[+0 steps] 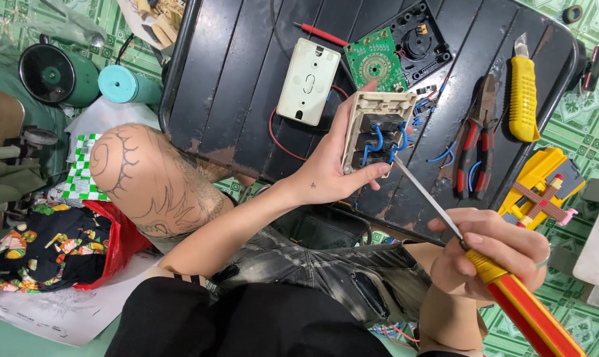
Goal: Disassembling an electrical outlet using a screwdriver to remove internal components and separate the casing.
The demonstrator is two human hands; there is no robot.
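Note:
My left hand (329,173) grips a beige switch plate (373,129) with its back facing me, showing black switch modules linked by short blue wires. A screwdriver (511,291) with a red and yellow handle is held in my right hand (494,254). Its steel shaft runs up and left, and the tip touches the lower right of the switch modules. Both hands hover over the near edge of a black slatted table (233,86).
On the table lie a white switch cover (308,80), a green circuit board (376,65), a black housing (421,39), red-handled pliers (476,135) and a yellow utility knife (523,92). A yellow tool (541,188) sits at right. My bent knee (150,178) is at left.

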